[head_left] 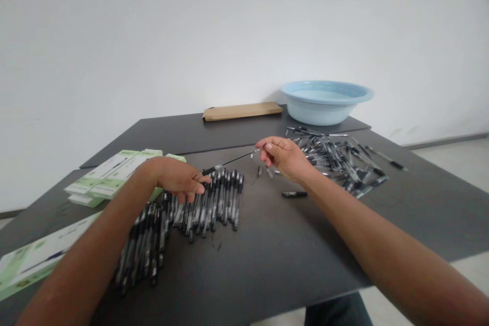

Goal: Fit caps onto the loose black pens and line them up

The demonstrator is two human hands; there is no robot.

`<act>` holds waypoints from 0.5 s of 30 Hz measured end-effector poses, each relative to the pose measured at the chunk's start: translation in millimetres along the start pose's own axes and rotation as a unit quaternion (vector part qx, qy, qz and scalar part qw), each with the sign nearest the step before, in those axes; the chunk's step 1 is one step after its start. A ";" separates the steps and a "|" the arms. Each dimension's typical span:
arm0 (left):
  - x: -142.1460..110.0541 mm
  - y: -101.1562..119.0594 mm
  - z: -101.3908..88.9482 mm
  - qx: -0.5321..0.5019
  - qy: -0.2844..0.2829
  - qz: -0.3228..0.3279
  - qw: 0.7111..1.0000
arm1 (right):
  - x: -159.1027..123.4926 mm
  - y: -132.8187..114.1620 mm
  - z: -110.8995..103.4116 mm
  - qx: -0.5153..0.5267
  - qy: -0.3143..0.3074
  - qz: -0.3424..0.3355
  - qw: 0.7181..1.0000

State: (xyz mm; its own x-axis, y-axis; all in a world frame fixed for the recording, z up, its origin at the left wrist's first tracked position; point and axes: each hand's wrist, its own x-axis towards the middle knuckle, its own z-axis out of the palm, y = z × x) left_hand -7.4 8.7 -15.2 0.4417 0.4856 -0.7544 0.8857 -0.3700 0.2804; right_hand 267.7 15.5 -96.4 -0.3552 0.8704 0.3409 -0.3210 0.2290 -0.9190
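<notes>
My left hand [183, 179] is closed around the barrel of a gel pen [209, 170] with a black grip. It hovers over rows of capped black pens [225, 196] lying side by side. A thin dark ink refill [237, 158] runs from the pen's front end toward my right hand [280, 155]. The thumb and fingers of that hand pinch the refill's far end. Under my right wrist lies a single black pen piece [294, 194]. Small clear bits [269, 172] are scattered close by. How far the refill sits inside the barrel I cannot tell.
Loose pens [336, 158] lie in a jumbled heap on the right. Behind them stands a light blue basin [324, 107], beside a flat piece of brown cardboard [242, 111]. Green and white pen boxes [114, 173] are stacked at left, and another box [42, 252] lies nearer.
</notes>
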 end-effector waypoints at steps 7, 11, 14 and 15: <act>1.1 -0.3 -1.7 0.000 -0.006 0.001 1.000 | -2.1 -4.3 4.4 -0.003 -0.020 0.002 1.000; 0.5 1.4 -1.7 -0.003 -0.006 -0.004 1.000 | -3.0 -6.8 6.8 -0.011 -0.022 -0.007 1.000; -1.8 4.1 -1.2 0.003 -0.003 -0.009 1.000 | -2.8 -7.8 8.6 -0.024 -0.008 -0.019 1.000; -2.4 4.8 -1.0 0.000 -0.001 -0.008 1.000 | -2.4 -7.9 9.3 -0.031 -0.001 -0.026 0.999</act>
State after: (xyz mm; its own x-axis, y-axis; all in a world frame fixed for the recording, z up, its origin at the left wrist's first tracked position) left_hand -4.1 6.6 -11.4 0.4280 0.4894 -0.7598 0.8921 -0.3634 0.2684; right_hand 262.9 7.5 -88.1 -0.3410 0.8560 0.3886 -0.2834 0.3006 -0.9107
